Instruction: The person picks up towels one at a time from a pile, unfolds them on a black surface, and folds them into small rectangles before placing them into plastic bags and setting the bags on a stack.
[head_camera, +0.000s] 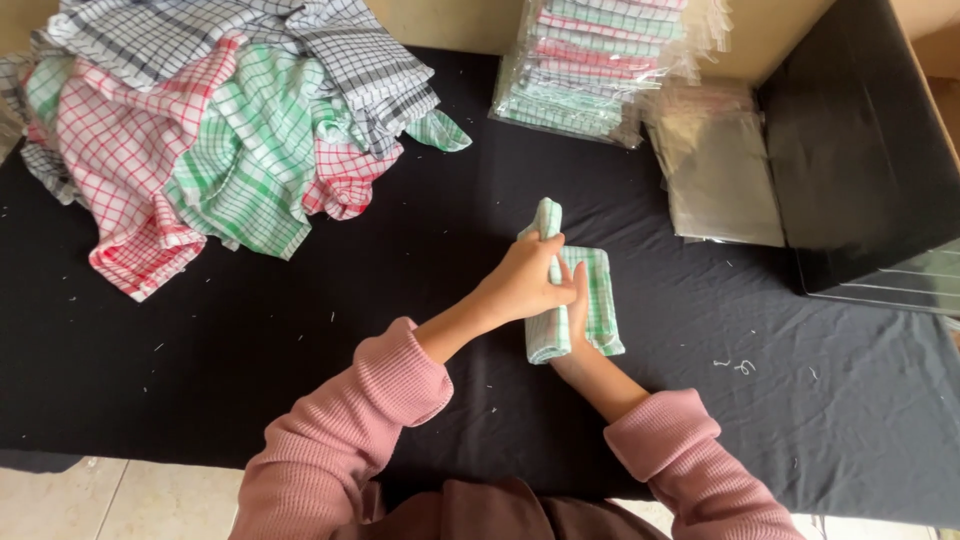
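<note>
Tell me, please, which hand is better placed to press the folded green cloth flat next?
Probably the left hand: it lies on top of the green checked cloth, its fingers curled over the raised fold. The right hand is tucked under that fold, mostly hidden.

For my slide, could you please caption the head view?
Both hands, left hand and right hand, fold a green checked cloth on a black table.

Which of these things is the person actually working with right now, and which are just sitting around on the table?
In hand:
- small folded green-and-white checked cloth, gripped by left hand and right hand

Lying about:
- heap of loose red, green and grey checked cloths
- stack of bagged folded cloths
- pile of clear plastic bags
- black box
</note>
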